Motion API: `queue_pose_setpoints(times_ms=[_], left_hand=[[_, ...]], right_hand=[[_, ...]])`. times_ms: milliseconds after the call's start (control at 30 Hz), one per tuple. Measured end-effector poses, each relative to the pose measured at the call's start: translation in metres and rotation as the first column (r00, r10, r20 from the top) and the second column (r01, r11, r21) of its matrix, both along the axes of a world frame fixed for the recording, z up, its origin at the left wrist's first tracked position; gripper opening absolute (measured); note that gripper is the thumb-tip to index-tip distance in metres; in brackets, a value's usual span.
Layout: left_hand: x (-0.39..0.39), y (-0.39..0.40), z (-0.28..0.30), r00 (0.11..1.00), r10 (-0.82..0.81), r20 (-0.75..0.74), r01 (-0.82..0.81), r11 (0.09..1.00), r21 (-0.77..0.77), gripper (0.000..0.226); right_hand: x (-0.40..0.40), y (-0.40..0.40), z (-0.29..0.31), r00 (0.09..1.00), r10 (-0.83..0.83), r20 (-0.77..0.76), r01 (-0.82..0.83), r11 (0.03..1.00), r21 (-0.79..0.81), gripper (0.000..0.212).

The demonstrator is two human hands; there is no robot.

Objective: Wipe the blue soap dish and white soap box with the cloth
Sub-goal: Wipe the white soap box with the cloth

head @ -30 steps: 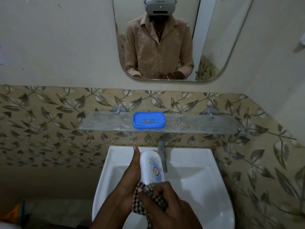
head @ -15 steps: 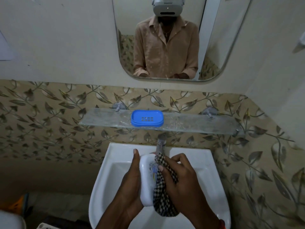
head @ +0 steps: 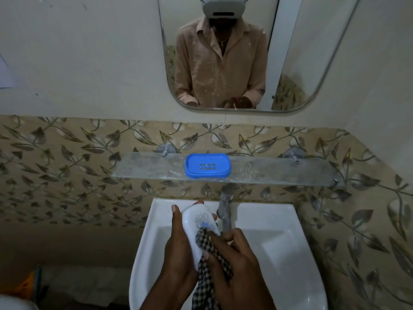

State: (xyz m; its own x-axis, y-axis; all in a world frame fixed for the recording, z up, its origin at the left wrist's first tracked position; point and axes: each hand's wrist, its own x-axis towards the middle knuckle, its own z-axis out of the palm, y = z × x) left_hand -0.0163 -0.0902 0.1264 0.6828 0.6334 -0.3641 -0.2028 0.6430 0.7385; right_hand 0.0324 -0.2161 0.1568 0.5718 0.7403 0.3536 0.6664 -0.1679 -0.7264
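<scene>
Since before, right hand [head: 232,262] slid the gripped cloth [head: 206,260] toward 6 o'clock down the box [head: 197,229]; left hand [head: 178,245] clasped it.

A home bathroom: white washbasin [head: 279,253] with tap [head: 224,203], wall mirror [head: 290,52], glass shelf [head: 268,171], leaf-patterned tiles [head: 67,175].

In the mirror [head: 312,63] I wear a white headset [head: 224,6], a tan collared long-sleeved shirt [head: 220,70] open at the neck and a thin chain with a small pendant [head: 222,42]; my forearms are bare.
</scene>
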Motion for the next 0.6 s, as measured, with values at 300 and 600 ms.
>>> queue_pose_setpoints(times_ms=[300, 600], left_hand=[[-0.001, 0.032, 0.001, 0.978, 0.14, 0.152, -0.101, 0.966, -0.239, 0.049], [-0.028, 0.072, -0.007, 0.972, -0.043, 0.232, 0.125, 0.927, -0.354, 0.08]], right_hand=[[0.011, 0.011, -0.017, 0.773, -0.107, -0.625, 0.102, 0.994, -0.044, 0.016], [0.04, 0.024, -0.009, 0.48, -0.118, -0.869, 0.342, 0.938, 0.062, 0.029]])
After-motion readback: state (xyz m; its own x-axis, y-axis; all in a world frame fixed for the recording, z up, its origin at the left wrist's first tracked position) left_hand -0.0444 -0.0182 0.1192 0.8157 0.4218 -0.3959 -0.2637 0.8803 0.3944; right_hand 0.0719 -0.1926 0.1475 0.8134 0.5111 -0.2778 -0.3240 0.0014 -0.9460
